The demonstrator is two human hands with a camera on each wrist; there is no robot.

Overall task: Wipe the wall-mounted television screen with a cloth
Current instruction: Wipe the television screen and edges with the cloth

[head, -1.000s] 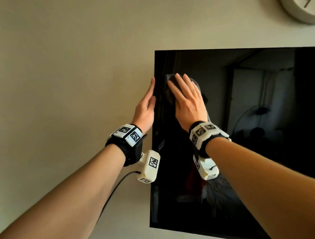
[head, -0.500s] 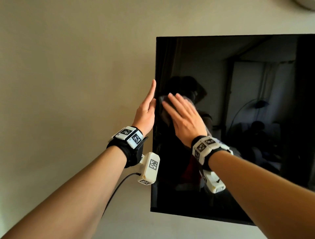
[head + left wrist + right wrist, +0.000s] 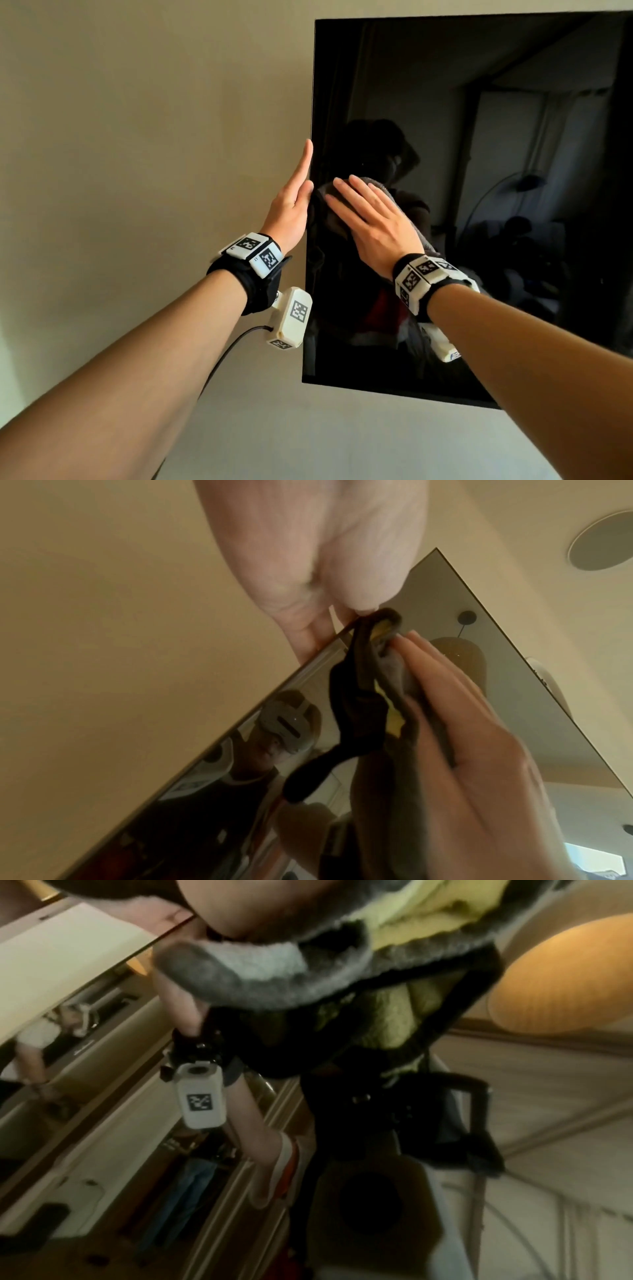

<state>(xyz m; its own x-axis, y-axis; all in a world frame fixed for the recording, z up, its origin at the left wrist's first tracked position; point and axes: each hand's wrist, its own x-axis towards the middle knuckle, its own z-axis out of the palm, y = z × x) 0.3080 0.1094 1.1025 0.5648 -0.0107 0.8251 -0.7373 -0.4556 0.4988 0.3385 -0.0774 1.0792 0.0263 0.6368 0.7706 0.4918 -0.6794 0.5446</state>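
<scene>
The black wall-mounted television (image 3: pixel 479 171) fills the right half of the head view, with its left edge near the middle. My right hand (image 3: pixel 370 222) lies flat on the screen close to that edge, fingers straight, pressing a grey cloth (image 3: pixel 376 183) with a yellow inner side against the glass. The left wrist view shows the cloth (image 3: pixel 363 696) bunched under the right hand (image 3: pixel 462 723). My left hand (image 3: pixel 294 202) rests along the television's left edge with straight fingers and the thumb at the front rim. The right wrist view has the cloth (image 3: pixel 274 969) up close.
Plain beige wall (image 3: pixel 137 137) lies left of and below the television. The screen's bottom edge (image 3: pixel 394 390) is well below my hands. A dark cable (image 3: pixel 233 346) hangs from the left wrist camera. A round white fitting (image 3: pixel 603 542) sits on the surface above the screen.
My right hand has slid the cloth down the screen beside the left edge. The left hand has moved down along the edge too, and the television now sits higher in view.
</scene>
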